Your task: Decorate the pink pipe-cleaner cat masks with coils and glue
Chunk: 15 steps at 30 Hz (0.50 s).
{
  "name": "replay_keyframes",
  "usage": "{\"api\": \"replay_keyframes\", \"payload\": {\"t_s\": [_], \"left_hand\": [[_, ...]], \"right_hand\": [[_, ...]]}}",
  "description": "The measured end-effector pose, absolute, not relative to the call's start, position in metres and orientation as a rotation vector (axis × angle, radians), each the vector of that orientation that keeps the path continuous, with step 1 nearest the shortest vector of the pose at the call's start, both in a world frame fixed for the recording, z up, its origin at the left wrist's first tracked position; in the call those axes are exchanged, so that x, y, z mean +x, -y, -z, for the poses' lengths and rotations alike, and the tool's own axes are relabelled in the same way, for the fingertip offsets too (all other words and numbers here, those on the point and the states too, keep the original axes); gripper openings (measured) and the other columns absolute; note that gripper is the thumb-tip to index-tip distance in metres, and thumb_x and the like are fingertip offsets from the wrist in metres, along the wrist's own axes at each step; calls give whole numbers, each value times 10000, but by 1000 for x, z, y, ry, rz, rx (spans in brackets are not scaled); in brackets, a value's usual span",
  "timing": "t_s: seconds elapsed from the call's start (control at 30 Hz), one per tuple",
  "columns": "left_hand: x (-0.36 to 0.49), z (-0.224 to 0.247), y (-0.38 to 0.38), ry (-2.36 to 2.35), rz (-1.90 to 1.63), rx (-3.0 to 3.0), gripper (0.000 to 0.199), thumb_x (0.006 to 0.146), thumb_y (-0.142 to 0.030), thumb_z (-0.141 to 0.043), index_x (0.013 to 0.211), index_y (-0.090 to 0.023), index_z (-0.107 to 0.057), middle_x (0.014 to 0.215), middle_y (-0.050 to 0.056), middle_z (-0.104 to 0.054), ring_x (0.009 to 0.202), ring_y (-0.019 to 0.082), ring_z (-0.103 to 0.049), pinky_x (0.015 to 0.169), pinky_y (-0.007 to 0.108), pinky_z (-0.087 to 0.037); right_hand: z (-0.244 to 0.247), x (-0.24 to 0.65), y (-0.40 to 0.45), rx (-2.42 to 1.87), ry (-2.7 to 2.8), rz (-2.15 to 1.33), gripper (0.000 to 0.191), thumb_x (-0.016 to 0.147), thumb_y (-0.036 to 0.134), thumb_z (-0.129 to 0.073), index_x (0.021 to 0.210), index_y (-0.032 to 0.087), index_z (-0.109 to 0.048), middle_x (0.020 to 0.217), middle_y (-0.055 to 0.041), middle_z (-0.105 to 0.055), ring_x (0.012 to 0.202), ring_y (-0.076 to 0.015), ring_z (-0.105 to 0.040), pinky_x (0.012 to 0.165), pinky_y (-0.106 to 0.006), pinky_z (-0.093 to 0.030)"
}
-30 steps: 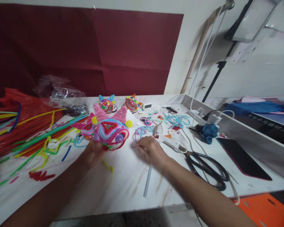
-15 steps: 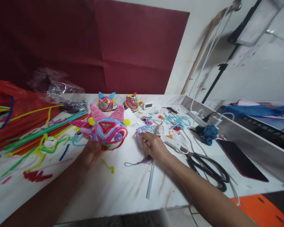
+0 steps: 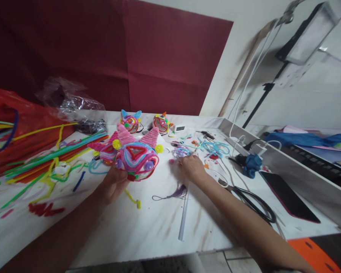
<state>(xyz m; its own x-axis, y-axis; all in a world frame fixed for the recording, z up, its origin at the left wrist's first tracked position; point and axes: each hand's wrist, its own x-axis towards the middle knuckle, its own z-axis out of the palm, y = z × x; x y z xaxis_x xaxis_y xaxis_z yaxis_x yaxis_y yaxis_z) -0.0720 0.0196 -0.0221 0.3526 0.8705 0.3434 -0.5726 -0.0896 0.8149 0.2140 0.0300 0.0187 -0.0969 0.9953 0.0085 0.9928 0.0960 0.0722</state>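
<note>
My left hand (image 3: 115, 184) is closed around the underside of a pipe-cleaner animal head (image 3: 137, 161), with pink pointed ears, a red triangle on the brow and yellow pompoms. It is held up above the table. My right hand (image 3: 191, 168) is curled over a white glue gun (image 3: 196, 152), which it mostly covers; its fingertips are hidden. A pale glue stick (image 3: 183, 218) extends below that hand. The purple tassel (image 3: 176, 193) with a loop lies just in front of it. Lilac and blue pipe-cleaner coils (image 3: 181, 151) are beyond the fingers.
Two similar heads, one blue-eared (image 3: 131, 120) and one orange-eared (image 3: 161, 123), stand at the back beside a small digital clock (image 3: 179, 128). Pipe cleaners (image 3: 59, 157) spread over the left. Black-handled scissors (image 3: 257, 204) and a phone (image 3: 290, 197) lie right, near a raised board edge.
My right hand has moved off the purple tassel and lilac coils, slightly right onto the glue gun. The tassel now lies uncovered. My left hand still holds the head, and the view has shifted slightly.
</note>
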Motion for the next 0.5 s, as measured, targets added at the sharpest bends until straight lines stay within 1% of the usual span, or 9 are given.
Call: {"api": "replay_keyframes", "payload": {"t_s": [0.1,0.17,0.23,0.33,0.4,0.5], "left_hand": [[-70,22,-19,-330,-1241,1143,770,774,-423,-963,1471,-301,-659,1460,80,-768,1392,377,-696,1247,561,-534],[-67,19,-17,-329,-1246,1148,789,767,-453,-963,1476,-290,-659,1458,89,-770,1386,380,-701,1254,562,-526],[-64,14,-14,-343,-1258,1131,814,743,-465,-977,1474,-288,-666,1421,88,-790,1390,394,-695,1263,582,-511],[-61,8,-10,-363,-1268,1099,848,699,-465,-1006,1462,-297,-675,1369,81,-816,1428,416,-663,1284,612,-479],[-61,7,-10,-362,-1268,1098,856,689,-465,-1012,1457,-297,-674,1355,84,-821,1439,423,-653,1290,628,-465],[-63,10,-11,-369,-1281,1090,854,691,-450,-1015,1458,-323,-662,1334,71,-829,1415,410,-676,1288,630,-467]], "right_hand": [[-19,207,-41,2095,-2308,-75,361,1071,258,-538,1131,75,-844,1166,-288,-836,1138,-344,-785,989,-404,-509],[-16,202,-46,2092,-2352,-43,389,1077,298,-537,1152,63,-838,1209,-298,-820,1173,-357,-771,1020,-419,-503],[-11,199,-49,2097,-2406,5,373,1071,259,-529,1142,61,-837,1230,-297,-810,1178,-355,-764,1049,-431,-492],[-5,201,-53,2148,-2500,114,314,1032,153,-537,1067,77,-839,1229,-283,-801,1152,-331,-756,1063,-429,-479],[-3,207,-56,2208,-2575,249,282,1004,126,-556,980,96,-835,1182,-252,-807,1079,-298,-753,1006,-402,-497],[-5,219,-60,2304,-2692,588,242,967,179,-619,814,148,-805,939,-123,-810,867,-221,-711,842,-332,-516]]}}
